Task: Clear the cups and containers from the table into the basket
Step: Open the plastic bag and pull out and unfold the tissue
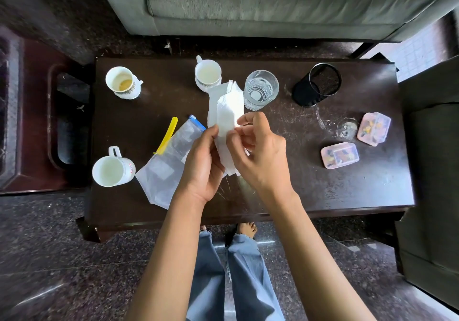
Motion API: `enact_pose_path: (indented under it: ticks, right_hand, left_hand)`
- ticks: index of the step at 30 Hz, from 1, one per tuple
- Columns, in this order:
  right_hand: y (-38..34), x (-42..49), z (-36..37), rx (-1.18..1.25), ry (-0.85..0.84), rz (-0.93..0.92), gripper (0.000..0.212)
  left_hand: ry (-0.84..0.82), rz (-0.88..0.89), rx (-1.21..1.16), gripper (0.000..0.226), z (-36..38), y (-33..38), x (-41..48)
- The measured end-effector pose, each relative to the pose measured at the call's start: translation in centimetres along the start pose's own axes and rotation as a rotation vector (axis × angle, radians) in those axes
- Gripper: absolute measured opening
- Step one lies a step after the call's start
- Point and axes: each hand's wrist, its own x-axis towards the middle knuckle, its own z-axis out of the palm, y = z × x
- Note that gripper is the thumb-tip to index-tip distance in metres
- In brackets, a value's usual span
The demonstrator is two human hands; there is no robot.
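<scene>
On the dark table (298, 184) nothing looks cleared yet: three cups, a glass (260, 89) and two small pink boxes remain, and no basket is in view. Both hands work a white paper stack (227, 119), its long axis pointing away from the person. The left hand (203, 161) grips its lower part; the right hand (258, 151) pinches an edge. Next, probably, freeing the hands for a cup.

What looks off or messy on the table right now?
The far-left cup holds brownish dregs. A wet ring and smears mark the table beside the pink containers. Both hands hold white tissue, not cups.
</scene>
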Motion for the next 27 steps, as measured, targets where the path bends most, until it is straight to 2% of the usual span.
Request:
enact_pose_path:
  ticks: [4,9,18,27]
  right_hand:
    - [-0.8,0.6,-0.1,0.068,-0.004,0.190,0.037]
    - [-1.8,1.5,0.3,-0.046,0.011,0.298,0.047]
    - [-1.6,1.9,0.4,0.007,-0.009,0.315,0.019]
    - [-0.4,2.0,-0.4,0.111,-0.023,0.331,0.019]
  left_hand:
    - [-0.035,0.055,0.079,0.041,0.0,-0.3,0.2]
    - [-0.154,0.084,0.109,0.031,0.5,-0.4,-0.2]
    - [-0.111,0.140,0.127,0.032,0.1,-0.3,0.2]
    - [-0.081,0.129,0.061,0.026,0.0,-0.3,0.5]
